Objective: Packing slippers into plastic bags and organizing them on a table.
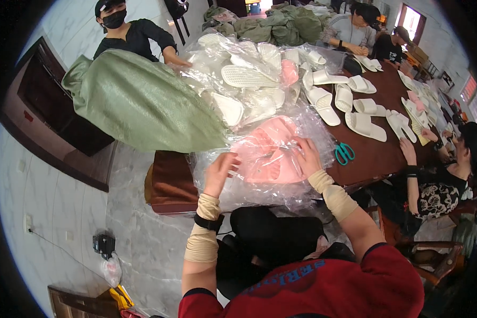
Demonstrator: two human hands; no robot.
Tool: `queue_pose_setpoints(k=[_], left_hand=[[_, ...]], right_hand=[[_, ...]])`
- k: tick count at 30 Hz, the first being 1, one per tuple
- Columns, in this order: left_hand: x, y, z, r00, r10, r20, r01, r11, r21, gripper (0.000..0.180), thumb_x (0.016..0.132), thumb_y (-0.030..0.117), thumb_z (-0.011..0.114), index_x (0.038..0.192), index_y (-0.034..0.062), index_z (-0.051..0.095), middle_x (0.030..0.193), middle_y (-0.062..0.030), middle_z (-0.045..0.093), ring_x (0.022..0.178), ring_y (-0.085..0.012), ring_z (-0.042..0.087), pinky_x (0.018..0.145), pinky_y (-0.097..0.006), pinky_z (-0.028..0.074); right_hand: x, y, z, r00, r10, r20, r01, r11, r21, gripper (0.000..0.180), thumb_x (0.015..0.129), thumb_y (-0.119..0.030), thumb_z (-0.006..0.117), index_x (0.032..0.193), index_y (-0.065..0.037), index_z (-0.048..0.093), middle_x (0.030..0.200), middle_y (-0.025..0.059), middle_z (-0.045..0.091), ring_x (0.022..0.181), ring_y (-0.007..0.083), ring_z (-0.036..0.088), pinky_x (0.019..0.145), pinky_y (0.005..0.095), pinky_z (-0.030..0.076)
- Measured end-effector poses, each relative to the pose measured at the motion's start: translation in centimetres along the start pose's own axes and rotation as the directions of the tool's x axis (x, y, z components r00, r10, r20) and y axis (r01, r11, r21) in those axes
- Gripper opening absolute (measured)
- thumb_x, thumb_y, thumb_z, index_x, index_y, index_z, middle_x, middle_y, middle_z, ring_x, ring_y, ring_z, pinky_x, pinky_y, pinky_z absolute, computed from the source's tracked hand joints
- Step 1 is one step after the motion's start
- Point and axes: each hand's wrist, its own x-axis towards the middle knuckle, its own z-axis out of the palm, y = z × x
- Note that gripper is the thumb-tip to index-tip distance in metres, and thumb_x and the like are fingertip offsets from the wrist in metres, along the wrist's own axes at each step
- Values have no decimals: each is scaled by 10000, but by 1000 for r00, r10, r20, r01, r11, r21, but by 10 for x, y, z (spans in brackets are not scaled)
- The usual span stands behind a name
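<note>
A pair of pink slippers lies in front of me at the table's near edge, with clear plastic bags around and beneath it. My left hand is at the left side of the pair, fingers apart and holding nothing. On the right side, my right hand rests its spread fingers against the pink edge and the plastic. Whether a film covers the pair's top is hard to tell through the glare. Just beyond lies a heap of white slippers in clear plastic.
Teal-handled scissors lie right of the pink slippers. Loose white slippers spread over the brown table. A green woven sack covers the table's left side, beside a standing person. Other people work along the right.
</note>
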Motion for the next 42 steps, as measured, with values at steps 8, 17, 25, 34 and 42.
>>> queue_pose_setpoints(k=[8, 17, 25, 34, 42], left_hand=[[3, -14, 11, 947, 247, -207, -275, 954, -121, 138, 892, 113, 557, 898, -9, 622, 789, -55, 633, 735, -142, 601, 685, -258, 481], [29, -79, -50, 977, 175, -121, -173, 985, 26, 221, 944, 181, 489, 1020, 6, 602, 921, -85, 658, 769, -163, 651, 652, -249, 497], [39, -78, -42, 973, 218, -72, -211, 974, 85, 233, 956, 162, 460, 1065, 11, 601, 950, -89, 667, 815, -169, 656, 679, -247, 479], [30, -92, -39, 971, 234, -53, -219, 954, 204, 273, 946, 180, 499, 1043, -49, 611, 924, -116, 666, 870, -163, 641, 760, -268, 498], [4, -49, -63, 995, -28, -91, -38, 757, -653, 717, 920, 612, 285, 1289, 10, 411, 1163, -220, 569, 999, -326, 613, 811, -378, 516]], right_hand=[[35, -107, 19, 676, -676, 294, 716, 696, -47, 547, 720, -164, 656, 1250, -171, 520, 1263, 97, 491, 1192, 275, 445, 961, 445, 378], [128, -133, -26, 728, -408, 551, 636, 702, -320, 213, 734, -109, 582, 946, -116, 597, 832, 91, 633, 893, 313, 599, 689, 435, 483], [109, -95, 38, 167, -641, 750, 984, 155, -87, 188, 740, -192, 558, 865, -87, 651, 843, 140, 645, 847, 321, 609, 725, 420, 495], [194, -190, -101, 858, -371, 356, 505, 739, -446, 223, 741, -294, 583, 816, -102, 670, 797, 144, 650, 751, 360, 619, 672, 470, 483], [182, -192, -114, 903, 210, 374, -300, 932, 202, 322, 807, -373, 565, 855, -69, 659, 585, 47, 524, 458, 130, 520, 373, 277, 400]])
